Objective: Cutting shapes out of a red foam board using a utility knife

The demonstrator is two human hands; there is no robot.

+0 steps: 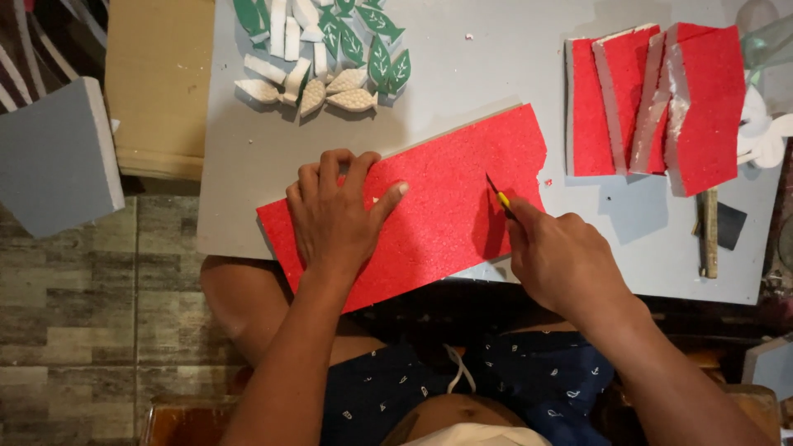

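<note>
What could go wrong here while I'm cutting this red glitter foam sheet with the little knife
The left hand lies flat on the red foam sheet, fairly near the craft knife in the right hand; a slip could nick the fingers. The sheet overhangs the grey board toward your lap, so it may flex and the cut wander.

At the top of the frame lies a cluster of green and white foam leaves. Upper right holds a stack of red foam pieces. A wooden stick lies at right. A grey block sits at left beside a cardboard box.
</note>
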